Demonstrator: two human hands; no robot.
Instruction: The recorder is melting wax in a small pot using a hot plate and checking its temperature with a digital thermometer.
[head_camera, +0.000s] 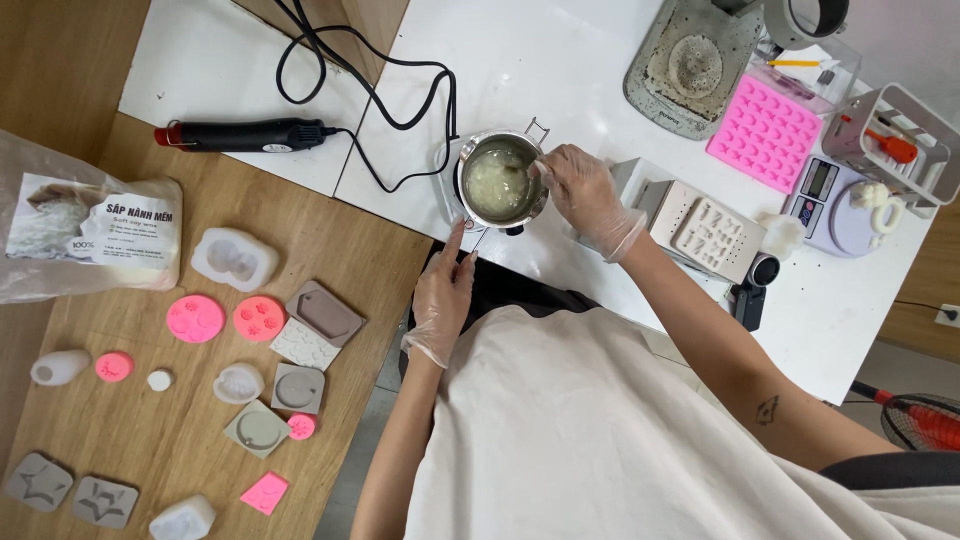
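Steel and small, the melting pot (502, 180) sits at the white table's (560, 60) near edge, holding pale, half-melted wax. The gloved right hand (583, 192) pinches a stirrer at its rim; the left hand (443, 297) touches the pot's handle, fingers loosely extended. Brisk stirring could slop wax over the edge. The stirrer itself is mostly hidden under the fingers.
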